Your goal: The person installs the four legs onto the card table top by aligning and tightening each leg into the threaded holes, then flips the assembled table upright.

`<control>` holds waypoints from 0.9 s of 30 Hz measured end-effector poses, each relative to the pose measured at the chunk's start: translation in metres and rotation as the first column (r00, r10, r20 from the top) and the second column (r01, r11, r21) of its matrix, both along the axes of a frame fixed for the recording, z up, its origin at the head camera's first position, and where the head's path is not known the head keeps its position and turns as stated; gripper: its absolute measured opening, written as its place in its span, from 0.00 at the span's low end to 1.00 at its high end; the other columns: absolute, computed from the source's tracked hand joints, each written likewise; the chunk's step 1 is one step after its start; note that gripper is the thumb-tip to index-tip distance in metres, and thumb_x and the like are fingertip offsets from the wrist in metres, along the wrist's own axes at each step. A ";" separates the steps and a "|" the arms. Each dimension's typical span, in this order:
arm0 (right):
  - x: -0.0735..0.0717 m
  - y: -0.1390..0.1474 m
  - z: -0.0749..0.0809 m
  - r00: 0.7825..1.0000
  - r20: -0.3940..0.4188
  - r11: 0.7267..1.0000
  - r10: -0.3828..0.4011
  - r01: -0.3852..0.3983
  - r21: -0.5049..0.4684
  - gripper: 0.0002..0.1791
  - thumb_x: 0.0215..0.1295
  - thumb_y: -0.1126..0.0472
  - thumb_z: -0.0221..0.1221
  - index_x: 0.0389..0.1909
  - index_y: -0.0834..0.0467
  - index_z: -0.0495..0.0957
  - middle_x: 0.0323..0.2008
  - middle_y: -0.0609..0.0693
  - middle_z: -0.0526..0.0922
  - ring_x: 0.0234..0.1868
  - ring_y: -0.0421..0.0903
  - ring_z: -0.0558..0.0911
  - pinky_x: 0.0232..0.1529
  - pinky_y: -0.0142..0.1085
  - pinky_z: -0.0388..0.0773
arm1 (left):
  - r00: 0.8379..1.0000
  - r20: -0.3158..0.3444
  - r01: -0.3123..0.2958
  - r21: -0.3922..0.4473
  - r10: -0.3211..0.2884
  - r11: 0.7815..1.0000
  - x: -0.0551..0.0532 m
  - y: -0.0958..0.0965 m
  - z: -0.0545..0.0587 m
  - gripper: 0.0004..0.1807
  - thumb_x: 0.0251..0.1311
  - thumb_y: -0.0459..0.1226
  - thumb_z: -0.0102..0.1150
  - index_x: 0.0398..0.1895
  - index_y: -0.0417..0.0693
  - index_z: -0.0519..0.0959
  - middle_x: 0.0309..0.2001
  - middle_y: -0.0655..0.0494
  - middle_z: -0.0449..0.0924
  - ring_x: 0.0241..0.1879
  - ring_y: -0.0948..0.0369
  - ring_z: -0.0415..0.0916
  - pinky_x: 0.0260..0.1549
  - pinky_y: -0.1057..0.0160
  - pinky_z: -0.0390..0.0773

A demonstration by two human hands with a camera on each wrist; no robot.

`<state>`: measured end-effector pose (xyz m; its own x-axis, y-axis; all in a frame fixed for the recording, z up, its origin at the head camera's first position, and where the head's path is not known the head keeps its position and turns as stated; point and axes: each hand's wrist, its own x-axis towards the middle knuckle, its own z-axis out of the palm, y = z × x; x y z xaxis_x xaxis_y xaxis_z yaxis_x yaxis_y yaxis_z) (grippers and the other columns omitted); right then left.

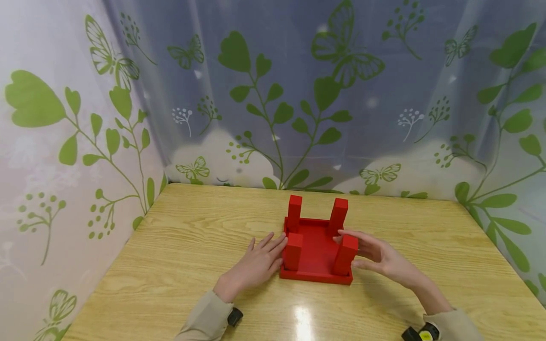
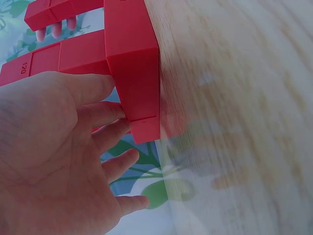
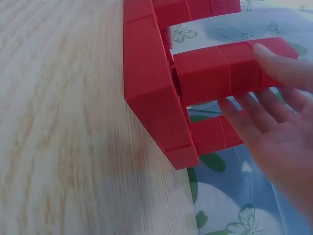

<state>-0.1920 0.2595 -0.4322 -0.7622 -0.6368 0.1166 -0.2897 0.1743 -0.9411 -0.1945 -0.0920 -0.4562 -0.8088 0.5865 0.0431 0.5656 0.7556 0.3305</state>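
Observation:
A shallow red tray-like base (image 1: 315, 277) lies on the table with an upright red block at each corner. My left hand (image 1: 256, 265) is at its left side, fingers stretched out and fingertips right at the wall. In the left wrist view, the thumb lies by the joint of the near left block (image 2: 46, 56) and the base. The right hand (image 1: 390, 260) holds the near right block (image 1: 345, 255), thumb on one side and fingers round behind it. The right wrist view shows the thumb (image 3: 283, 66) against that block's upper part. The far left block (image 1: 294, 213) and far right block (image 1: 338, 215) stand untouched.
The wood-grain table (image 1: 204, 213) extends around the base. A patterned curtain (image 1: 290, 109) with leaves and butterflies hangs along the back and both sides. Dark devices sit at both wrists, one the right wrist device (image 1: 422, 332).

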 end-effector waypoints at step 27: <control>0.000 -0.026 -0.004 0.925 -0.279 0.933 -0.258 0.313 0.176 0.27 0.60 0.56 0.72 0.58 0.57 0.76 0.56 0.52 0.79 0.53 0.38 0.76 0.48 0.35 0.79 | 1.000 -0.004 -0.004 -0.011 0.004 1.000 -0.001 0.000 -0.002 0.30 0.78 0.44 0.48 0.79 0.46 0.61 0.78 0.52 0.58 0.78 0.46 0.51 0.69 0.30 0.53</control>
